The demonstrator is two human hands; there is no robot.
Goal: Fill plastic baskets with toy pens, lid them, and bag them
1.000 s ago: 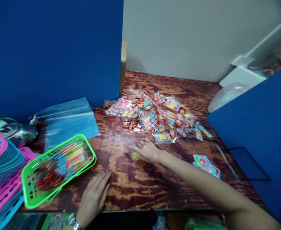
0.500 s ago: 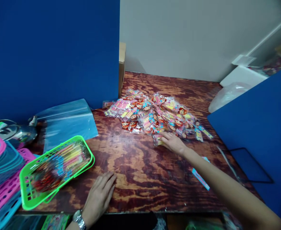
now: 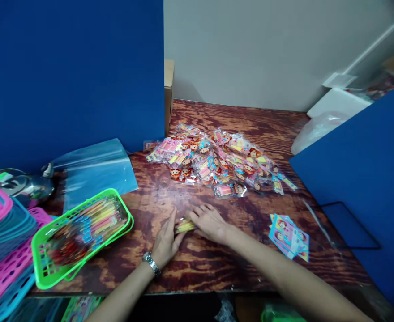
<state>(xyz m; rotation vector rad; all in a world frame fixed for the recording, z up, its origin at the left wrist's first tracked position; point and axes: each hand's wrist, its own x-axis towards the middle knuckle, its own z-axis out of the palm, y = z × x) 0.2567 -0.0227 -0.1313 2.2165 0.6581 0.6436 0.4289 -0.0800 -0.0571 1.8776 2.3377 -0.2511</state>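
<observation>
Between my two hands, low over the middle of the wooden table, is a small clear packet of yellow sticks, perhaps pencils. My right hand is closed on its right end. At its left end is my left hand, thumb and fingers parted around the packet and touching it. A heap of similar packets with cartoon-girl prints lies farther back. One single packet rests just in front of that heap. To the left, a green basket contains packets of pink and yellow sticks.
Stacked pink and blue baskets stand at the left edge. A clear plastic sheet lies behind the green basket. Printed cards are on the right. Blue panels border the table, and a cardboard box stands behind one.
My right hand has drawn back from the heap toward me with a packet. My left hand has moved right and forward to meet it. The printed cards are now uncovered.
</observation>
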